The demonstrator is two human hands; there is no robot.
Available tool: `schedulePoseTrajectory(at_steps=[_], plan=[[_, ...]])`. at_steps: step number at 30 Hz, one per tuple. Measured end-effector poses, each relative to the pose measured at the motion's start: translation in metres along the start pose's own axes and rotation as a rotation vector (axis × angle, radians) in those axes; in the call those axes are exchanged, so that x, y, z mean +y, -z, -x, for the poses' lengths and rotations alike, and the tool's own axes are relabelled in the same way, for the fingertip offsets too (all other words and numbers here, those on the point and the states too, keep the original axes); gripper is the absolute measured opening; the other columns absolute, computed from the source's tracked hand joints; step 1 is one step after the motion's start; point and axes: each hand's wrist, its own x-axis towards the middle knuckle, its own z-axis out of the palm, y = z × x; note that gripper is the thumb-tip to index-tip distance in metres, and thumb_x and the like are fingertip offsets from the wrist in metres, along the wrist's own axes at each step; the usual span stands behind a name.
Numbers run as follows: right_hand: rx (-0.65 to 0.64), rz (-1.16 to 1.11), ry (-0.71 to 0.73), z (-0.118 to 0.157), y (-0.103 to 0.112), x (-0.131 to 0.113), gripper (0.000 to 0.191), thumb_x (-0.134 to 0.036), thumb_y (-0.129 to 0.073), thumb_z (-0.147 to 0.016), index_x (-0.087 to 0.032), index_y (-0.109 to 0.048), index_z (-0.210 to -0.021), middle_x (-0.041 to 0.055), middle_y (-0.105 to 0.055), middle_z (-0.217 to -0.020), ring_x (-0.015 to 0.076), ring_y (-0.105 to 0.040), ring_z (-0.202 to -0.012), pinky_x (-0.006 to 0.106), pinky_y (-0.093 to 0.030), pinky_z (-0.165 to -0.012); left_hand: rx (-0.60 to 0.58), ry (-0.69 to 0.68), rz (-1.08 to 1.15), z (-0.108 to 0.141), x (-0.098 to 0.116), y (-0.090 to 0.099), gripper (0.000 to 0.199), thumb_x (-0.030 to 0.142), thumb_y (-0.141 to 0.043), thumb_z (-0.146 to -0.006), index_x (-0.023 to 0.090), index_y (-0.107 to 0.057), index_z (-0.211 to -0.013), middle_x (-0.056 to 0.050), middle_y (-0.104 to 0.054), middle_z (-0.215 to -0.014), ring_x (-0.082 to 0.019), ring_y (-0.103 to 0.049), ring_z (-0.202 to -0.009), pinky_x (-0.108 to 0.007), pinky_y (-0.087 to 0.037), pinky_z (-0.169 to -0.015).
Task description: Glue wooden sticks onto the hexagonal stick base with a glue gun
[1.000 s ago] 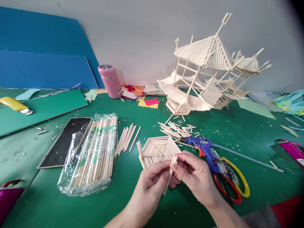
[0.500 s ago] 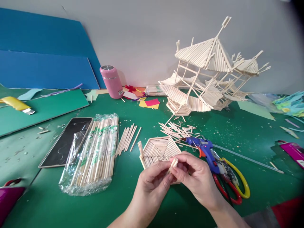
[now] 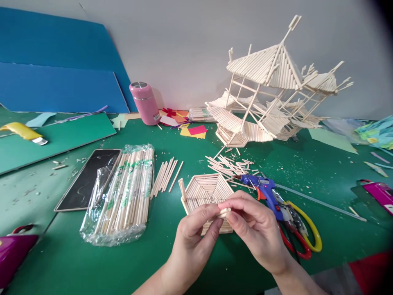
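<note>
Between the fingertips of my left hand (image 3: 196,235) and my right hand (image 3: 256,227) is a small bundle of short wooden sticks (image 3: 224,213), its cut ends showing. Both hands pinch it, closed. Just beneath and beyond them lies a hexagonal panel of wooden sticks (image 3: 211,184), with a short post (image 3: 182,190) standing at its left corner. My hands hide part of the panel's near side. To the right rests a blue hot glue gun (image 3: 264,190), its nozzle by a loose pile of cut sticks (image 3: 230,167).
A stick-built pavilion model (image 3: 264,69) stands at the back right. On the left lie a plastic-wrapped pack of sticks (image 3: 127,196), a black tablet-like panel (image 3: 89,180) and a yellow cutter (image 3: 23,132). Red-and-yellow-handled pliers (image 3: 317,237) lie right. A pink flask (image 3: 145,103) stands behind.
The small stick bundle has turned from tilted upward to nearly level between my fingers. Both hands stay in nearly the same place, and the view has shifted slightly.
</note>
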Motion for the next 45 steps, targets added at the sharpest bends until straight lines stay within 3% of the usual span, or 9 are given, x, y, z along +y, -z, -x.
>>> schedulePoseTrajectory(at_steps=[6,10,16,27,33,40,45], plan=[[-0.109,0.045,-0.011,0.009,-0.002,-0.014,0.011,-0.021,-0.056,-0.081,-0.021,-0.064,-0.089,0.0021,-0.057,-0.077,0.012,-0.053,-0.066,0.024,-0.044,-0.055,-0.061,0.044,0.052,0.018,0.006,0.004,0.028,0.008,-0.066,-0.069,0.027,-0.072,-0.09,-0.004,-0.07,-0.085,-0.019,-0.064,-0.077,-0.026,-0.05,-0.071],[-0.174,0.04,-0.012,0.027,-0.004,-0.008,0.014,-0.019,-0.057,-0.079,-0.02,-0.063,-0.092,0.0014,-0.056,-0.076,0.0109,-0.051,-0.064,0.023,-0.043,-0.055,-0.142,0.062,0.004,0.034,0.001,0.009,0.028,0.008,-0.063,-0.072,0.025,-0.071,-0.092,-0.007,-0.069,-0.086,-0.022,-0.063,-0.081,-0.031,-0.048,-0.075],[-0.159,0.022,-0.015,0.038,-0.009,0.007,0.013,-0.02,-0.057,-0.079,-0.02,-0.063,-0.09,0.0009,-0.055,-0.073,0.0107,-0.05,-0.063,0.023,-0.041,-0.055,-0.135,0.039,-0.069,0.043,-0.012,0.01,0.028,0.009,-0.062,-0.073,0.026,-0.071,-0.093,-0.007,-0.07,-0.088,-0.022,-0.063,-0.083,-0.031,-0.047,-0.078],[-0.14,-0.027,-0.099,0.039,-0.013,0.009,0.008,-0.021,-0.056,-0.08,-0.02,-0.062,-0.085,0.0003,-0.053,-0.074,0.0102,-0.046,-0.062,0.022,-0.038,-0.054,-0.118,0.029,-0.125,0.042,-0.014,0.008,0.023,0.011,-0.063,-0.073,0.025,-0.071,-0.09,-0.007,-0.07,-0.085,-0.022,-0.063,-0.081,-0.03,-0.047,-0.076],[-0.134,-0.053,-0.095,0.04,-0.012,0.011,0.008,-0.021,-0.055,-0.081,-0.021,-0.062,-0.086,0.0003,-0.053,-0.074,0.0101,-0.045,-0.062,0.022,-0.038,-0.054,-0.134,-0.073,-0.205,0.042,-0.019,0.009,0.03,0.007,-0.06,-0.075,0.026,-0.068,-0.097,-0.007,-0.07,-0.088,-0.02,-0.064,-0.081,-0.028,-0.049,-0.074],[-0.165,-0.022,0.034,0.04,-0.01,0.014,0.021,-0.015,-0.063,-0.075,-0.022,-0.063,-0.095,-0.0002,-0.054,-0.078,0.0092,-0.048,-0.066,0.021,-0.04,-0.057,-0.245,-0.412,-0.239,0.041,-0.026,0.013,0.05,-0.004,-0.054,-0.074,0.027,-0.054,-0.114,-0.005,-0.067,-0.097,-0.016,-0.064,-0.084,-0.025,-0.051,-0.072],[-0.151,0.072,0.148,0.041,-0.01,0.015,0.026,-0.007,-0.062,-0.074,-0.02,-0.062,-0.096,0.0015,-0.057,-0.08,0.0103,-0.054,-0.072,0.02,-0.044,-0.061,-0.256,-0.453,-0.316,0.042,-0.029,0.014,0.046,-0.004,-0.053,-0.075,0.022,-0.053,-0.113,-0.007,-0.066,-0.099,-0.016,-0.063,-0.088,-0.024,-0.051,-0.075]])
